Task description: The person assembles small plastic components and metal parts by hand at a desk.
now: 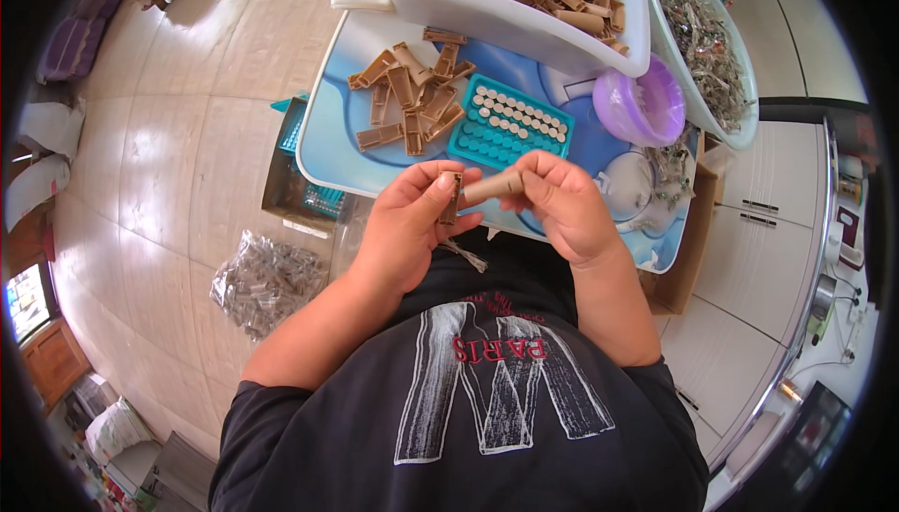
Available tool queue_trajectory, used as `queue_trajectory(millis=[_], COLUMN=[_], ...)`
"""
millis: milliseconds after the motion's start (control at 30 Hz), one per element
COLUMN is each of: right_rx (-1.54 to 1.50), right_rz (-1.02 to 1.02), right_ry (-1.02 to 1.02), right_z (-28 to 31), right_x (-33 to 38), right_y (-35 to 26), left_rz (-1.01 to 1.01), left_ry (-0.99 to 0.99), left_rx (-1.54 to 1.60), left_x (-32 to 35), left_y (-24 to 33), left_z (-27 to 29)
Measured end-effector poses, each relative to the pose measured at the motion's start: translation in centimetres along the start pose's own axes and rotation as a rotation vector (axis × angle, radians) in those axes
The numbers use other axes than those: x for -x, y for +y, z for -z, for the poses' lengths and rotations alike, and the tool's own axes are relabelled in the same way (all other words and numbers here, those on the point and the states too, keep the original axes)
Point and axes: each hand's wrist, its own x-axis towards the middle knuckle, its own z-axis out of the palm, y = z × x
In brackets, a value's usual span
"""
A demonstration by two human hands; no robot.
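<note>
Head view is showing both hands working just beyond the near edge of a table, in front of the person's dark shirt. The left hand is pinching a brown plastic piece upright between thumb and fingers, its open side partly showing. The right hand is gripping a tan plastic piece by one end, its other end pointing left toward the brown plastic piece; whether the two are touching, I cannot tell. Thin wires are hanging just below the left hand. Beyond the hands, a teal tray is holding rows of small white discs. Left of it, a loose pile of brown pieces is lying on the table. Behind, a white bin is holding many more, and a purple bowl is sitting to the right.
</note>
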Motion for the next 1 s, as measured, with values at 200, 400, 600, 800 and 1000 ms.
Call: queue_trajectory(millis=[200, 400, 600, 800, 1000], right_rx=[0.152, 1.051, 1.356, 1.344, 1.184], right_rz=[0.048, 0.519, 0.584, 0.487, 0.542], right_ry=[0.282, 0.440, 0.447, 0.414, 0.377], right_z=[0.5, -0.1, 0.4, 0.8, 0.9], right_x=[1.8, 3.1, 3.7, 4.1, 4.6], right_y=[1.3, 0.8, 0.6, 0.3, -0.6], left_rz=[0.100, 0.095, 0.115, 0.150, 0.196], left_ry=[-0.039, -0.034, -0.027, -0.099, -0.108], left_rx=[-0.088, -0.099, -0.102, -0.156, -0.131], left_x=[-1.0, -1.8, -2.0, -2.3, -2.1], left_y=[-1.8, -2.6, -3.1, -3.5, -2.8], left_z=[-1.6, -2.9, -4.1, -3.8, -4.5])
